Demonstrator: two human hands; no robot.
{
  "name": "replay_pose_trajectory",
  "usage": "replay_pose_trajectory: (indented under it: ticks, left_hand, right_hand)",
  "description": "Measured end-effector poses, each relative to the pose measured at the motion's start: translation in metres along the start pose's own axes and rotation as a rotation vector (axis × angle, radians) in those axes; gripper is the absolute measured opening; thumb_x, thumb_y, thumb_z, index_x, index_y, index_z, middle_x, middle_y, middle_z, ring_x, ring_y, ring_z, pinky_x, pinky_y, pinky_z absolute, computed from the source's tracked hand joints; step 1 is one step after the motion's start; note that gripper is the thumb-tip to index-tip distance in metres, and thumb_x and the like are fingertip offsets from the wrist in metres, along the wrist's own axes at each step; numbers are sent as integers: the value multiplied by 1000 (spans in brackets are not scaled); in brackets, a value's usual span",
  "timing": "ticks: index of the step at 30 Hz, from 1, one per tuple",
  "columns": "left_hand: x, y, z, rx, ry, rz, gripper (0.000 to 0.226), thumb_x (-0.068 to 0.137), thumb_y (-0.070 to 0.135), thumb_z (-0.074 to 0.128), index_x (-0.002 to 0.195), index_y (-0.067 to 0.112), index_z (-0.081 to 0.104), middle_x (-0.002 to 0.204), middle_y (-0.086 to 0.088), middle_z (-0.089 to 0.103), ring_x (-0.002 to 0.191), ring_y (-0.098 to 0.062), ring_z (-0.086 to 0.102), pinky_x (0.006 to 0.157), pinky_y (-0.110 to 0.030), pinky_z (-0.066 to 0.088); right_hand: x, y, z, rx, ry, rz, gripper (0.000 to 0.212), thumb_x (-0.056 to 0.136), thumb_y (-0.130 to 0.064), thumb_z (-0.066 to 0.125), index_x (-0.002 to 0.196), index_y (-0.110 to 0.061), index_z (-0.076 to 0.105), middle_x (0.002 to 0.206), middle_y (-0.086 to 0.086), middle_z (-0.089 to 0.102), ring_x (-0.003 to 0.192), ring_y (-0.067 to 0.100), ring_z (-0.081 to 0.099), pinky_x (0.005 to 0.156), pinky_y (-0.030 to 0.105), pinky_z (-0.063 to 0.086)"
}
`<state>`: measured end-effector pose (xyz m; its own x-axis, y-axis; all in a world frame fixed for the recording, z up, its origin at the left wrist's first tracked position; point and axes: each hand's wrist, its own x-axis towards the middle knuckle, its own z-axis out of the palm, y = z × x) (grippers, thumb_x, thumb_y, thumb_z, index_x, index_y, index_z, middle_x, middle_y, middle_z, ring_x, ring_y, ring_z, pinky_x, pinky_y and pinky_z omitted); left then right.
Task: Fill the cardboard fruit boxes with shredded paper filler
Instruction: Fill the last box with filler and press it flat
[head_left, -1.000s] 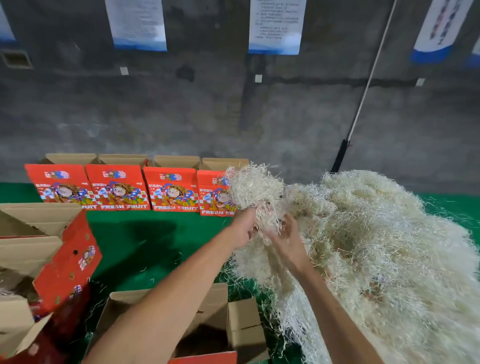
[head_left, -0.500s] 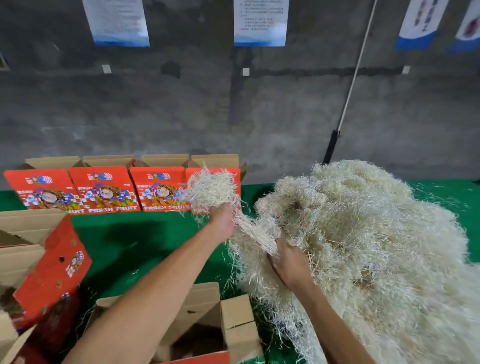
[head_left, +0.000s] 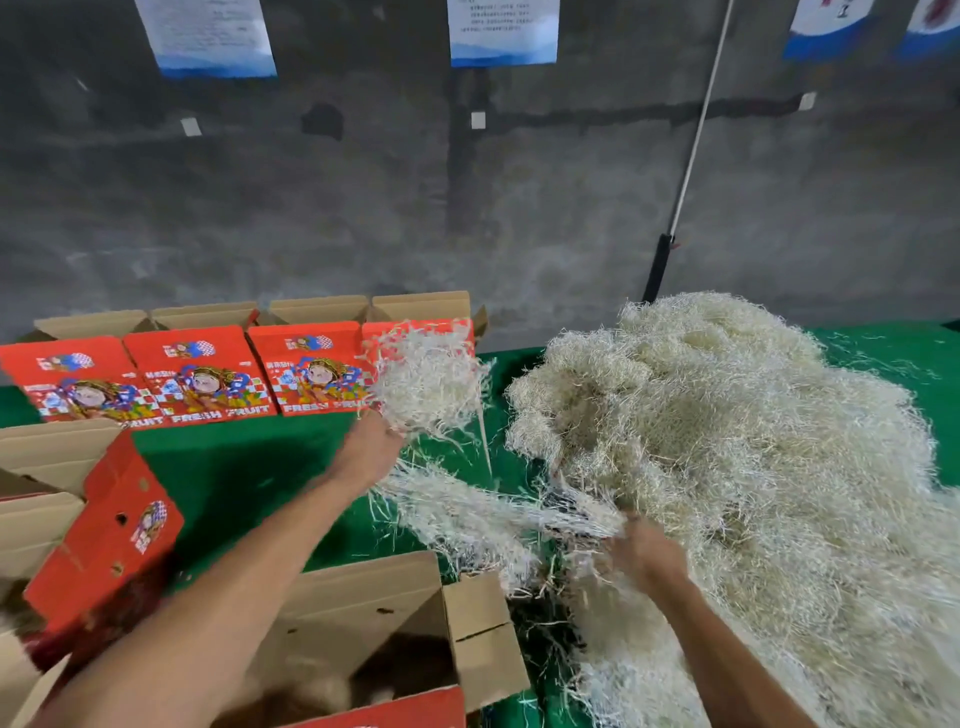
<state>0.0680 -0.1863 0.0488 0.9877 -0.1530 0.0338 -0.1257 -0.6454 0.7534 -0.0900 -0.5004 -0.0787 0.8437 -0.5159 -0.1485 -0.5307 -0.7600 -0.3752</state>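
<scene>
A big heap of pale shredded paper covers the right side of the green table. My left hand grips a tuft of shredded paper held up left of the heap. My right hand grips strands at the heap's near edge, and a blurred band of strands stretches between both hands. An open cardboard fruit box stands below my arms, with some filler dimly visible inside.
Several red fruit boxes with open flaps line the back left along the grey wall. Another open red box tilts at the near left. A white pole leans on the wall behind the heap.
My left hand has pulled a tuft leftward, away from the heap. My right hand has dropped toward me, drawing strands out between the hands. The view has shifted.
</scene>
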Motion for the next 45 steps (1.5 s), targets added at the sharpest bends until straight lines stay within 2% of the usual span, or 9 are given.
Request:
replay_pose_trajectory:
  ticks: [6, 10, 14, 19, 25, 33, 40, 43, 45]
  left_hand:
    - [7, 12, -7, 13, -26, -32, 26, 91, -17, 42, 90, 9, 43, 82, -6, 47, 66, -13, 47, 38, -20, 35]
    - [10, 14, -2, -85, 60, -111, 22, 93, -12, 39, 105, 6, 42, 81, -8, 47, 69, -20, 48, 51, -28, 35]
    - [25, 25, -15, -174, 151, -202, 35, 95, -13, 38, 129, -7, 40, 72, -3, 40, 57, -14, 40, 47, -25, 31]
    - [32, 56, -54, -290, 174, -150, 16, 98, -5, 44, 101, 10, 49, 70, 3, 45, 57, -9, 47, 51, -22, 45]
    - [36, 111, -100, -702, 246, -128, 32, 104, 3, 37, 75, 17, 40, 78, -2, 55, 55, -12, 50, 47, -17, 45]
    - [14, 103, -145, -995, 220, -101, 26, 99, -1, 36, 101, 8, 61, 80, -9, 66, 77, -21, 64, 71, -37, 55]
    - [4, -10, -164, -927, 245, -354, 27, 103, 3, 36, 85, 2, 57, 79, -13, 54, 58, -10, 61, 58, -24, 44]
    - [-13, -42, -143, -1063, 138, -453, 37, 108, 26, 35, 102, 3, 64, 103, -20, 74, 80, -31, 73, 67, -40, 56]
    - [-17, -55, -119, -987, 91, -488, 41, 109, 27, 31, 117, 2, 62, 127, -27, 63, 100, -38, 71, 84, -49, 55]
  right_hand:
    - [2, 7, 0, 20, 106, 22, 46, 101, -15, 50, 146, -8, 38, 75, -2, 59, 53, 8, 50, 36, 15, 35]
    - [2, -8, 0, -162, 131, -56, 67, 97, -18, 61, 153, -15, 25, 130, 5, 59, 117, 20, 59, 109, 42, 45]
    - [-1, -42, -11, 75, 15, -179, 82, 87, -42, 74, 150, -17, 28, 147, 6, 41, 141, 29, 37, 122, 49, 22]
    - [-11, -98, -18, 533, -132, -308, 75, 87, -32, 75, 147, -14, 35, 146, 6, 49, 128, 19, 51, 115, 39, 36]
    - [-21, -186, -5, 794, -479, -351, 135, 65, -31, 93, 160, -25, -3, 165, 8, 11, 150, 32, 22, 122, 46, 23]
    - [-29, -262, 17, 697, -376, -327, 48, 95, -31, 68, 126, 4, 57, 104, 14, 68, 84, 18, 58, 96, 46, 54]
    - [-26, -268, -15, 1407, -349, -38, 48, 85, -44, 61, 121, -14, 58, 120, 8, 58, 109, 24, 55, 99, 48, 45]
    - [-30, -271, -26, 1610, -418, -13, 69, 86, -47, 60, 147, -21, 43, 155, 1, 36, 145, 32, 30, 118, 62, 18]
    - [-37, -274, -32, 1708, -474, -42, 68, 71, -58, 71, 130, -28, 59, 146, 1, 47, 134, 29, 47, 109, 59, 39]
